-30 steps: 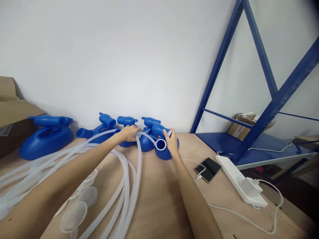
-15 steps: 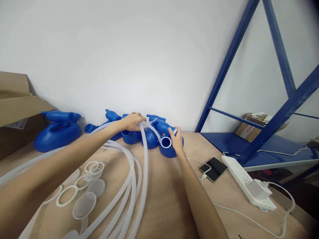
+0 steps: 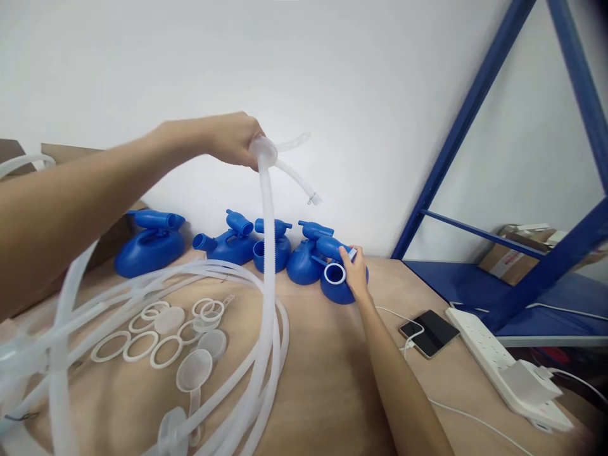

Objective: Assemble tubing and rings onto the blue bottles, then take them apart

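Note:
My left hand [image 3: 232, 138] is raised high in front of the wall, shut on the end of a translucent white hose [image 3: 268, 253] whose connector and thin side tube stick out to the right. The hose hangs down to a coil on the table. My right hand [image 3: 355, 273] rests on the rightmost blue plastic vessel [image 3: 335, 285], which has a white ring at its mouth. Several more blue vessels [image 3: 273, 250] stand in a row along the wall.
White rings and clear lids [image 3: 166, 345] lie on the brown table [image 3: 323, 380]. A phone [image 3: 429, 332] on a cable and a white power strip [image 3: 503, 364] lie at the right. A blue metal shelf frame [image 3: 475, 114] stands beyond. A cardboard box [image 3: 61, 152] is at the left.
My left hand has lifted the hose end from the blue vessels up to well above the table. My right hand stays on the rightmost vessel. The view has shifted left.

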Available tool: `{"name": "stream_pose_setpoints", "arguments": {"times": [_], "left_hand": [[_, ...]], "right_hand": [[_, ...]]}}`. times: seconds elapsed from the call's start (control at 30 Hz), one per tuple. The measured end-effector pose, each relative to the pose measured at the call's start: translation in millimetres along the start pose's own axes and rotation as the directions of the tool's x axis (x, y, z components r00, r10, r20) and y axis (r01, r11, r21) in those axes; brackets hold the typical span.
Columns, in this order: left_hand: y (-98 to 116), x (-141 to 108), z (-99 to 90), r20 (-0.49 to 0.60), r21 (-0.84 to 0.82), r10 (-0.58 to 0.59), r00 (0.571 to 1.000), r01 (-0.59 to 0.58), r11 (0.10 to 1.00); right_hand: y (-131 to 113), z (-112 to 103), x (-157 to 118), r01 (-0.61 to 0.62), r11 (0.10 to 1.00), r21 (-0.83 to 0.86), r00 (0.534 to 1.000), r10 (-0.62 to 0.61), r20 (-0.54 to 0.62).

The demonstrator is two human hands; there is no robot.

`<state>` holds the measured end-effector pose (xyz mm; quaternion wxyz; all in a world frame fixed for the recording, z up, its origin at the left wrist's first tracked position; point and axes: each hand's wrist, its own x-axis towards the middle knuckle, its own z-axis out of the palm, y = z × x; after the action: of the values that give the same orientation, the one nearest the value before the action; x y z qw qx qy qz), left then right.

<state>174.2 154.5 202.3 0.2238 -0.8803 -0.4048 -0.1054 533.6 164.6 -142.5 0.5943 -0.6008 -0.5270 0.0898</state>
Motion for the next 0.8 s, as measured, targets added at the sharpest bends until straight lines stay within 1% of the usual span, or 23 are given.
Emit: {"name": "stream_pose_setpoints", "arguments": {"times": [0.07, 0.13, 0.2, 0.3, 0.37, 0.4, 0.47, 0.53, 0.63, 0.7, 0.8], "left_hand": [[-9, -8, -6.7, 0.032, 0.076, -0.074, 0.997, 0.071, 0.995], [-17, -14, -0.5, 0.061, 0.116, -0.108, 0.992, 0.1, 0.988], [-24, -20, 18.6, 0.093, 0.12, -0.111, 0.989, 0.099, 0.988], [-30, -28, 61.7, 0.141, 0.095, -0.1, 0.985, 0.087, 0.992], [-32, -30, 88.8, 0.115, 0.041, -0.058, 0.992, 0.053, 0.998], [-33, -29, 98.9, 0.096, 0.02, -0.048, 0.994, 0.047, 0.999], [-36, -22, 109.0, 0.046, -0.003, -0.063, 0.997, 0.063, 0.998], [-38, -10, 105.7, -0.05, -0.024, -0.109, 0.993, 0.108, 0.994], [-38, 13, 84.4, -0.208, -0.065, -0.16, 0.965, 0.149, 0.987], [-35, 25, 66.8, -0.237, -0.059, -0.153, 0.959, 0.143, 0.988], [-31, 33, 39.5, -0.239, -0.078, -0.115, 0.964, 0.099, 0.992]], "right_hand": [[0, 0, 1, -0.005, 1.0, 0.001, 1.0, 0.005, 0.0], [0, 0, 1, -0.011, 1.0, 0.002, 1.0, 0.011, -0.002], [-2, -1, 1, -0.013, 1.0, 0.004, 1.0, 0.013, -0.004], [-3, -1, 1, -0.005, 1.0, 0.007, 1.0, 0.005, -0.009], [-4, -2, 0, -0.001, 1.0, 0.008, 1.0, 0.001, -0.012], [-4, -2, 0, -0.001, 1.0, 0.007, 1.0, 0.001, -0.014], [-4, -2, 0, -0.004, 1.0, 0.004, 1.0, 0.004, -0.018], [-3, -2, 0, -0.005, 1.0, 0.003, 1.0, 0.005, -0.02], [-3, -2, -1, 0.002, 1.0, 0.004, 1.0, -0.002, -0.02], [-3, -2, -1, 0.009, 1.0, 0.006, 1.0, -0.008, -0.021], [-2, -2, -1, 0.017, 1.0, 0.008, 1.0, -0.017, -0.019]]}}
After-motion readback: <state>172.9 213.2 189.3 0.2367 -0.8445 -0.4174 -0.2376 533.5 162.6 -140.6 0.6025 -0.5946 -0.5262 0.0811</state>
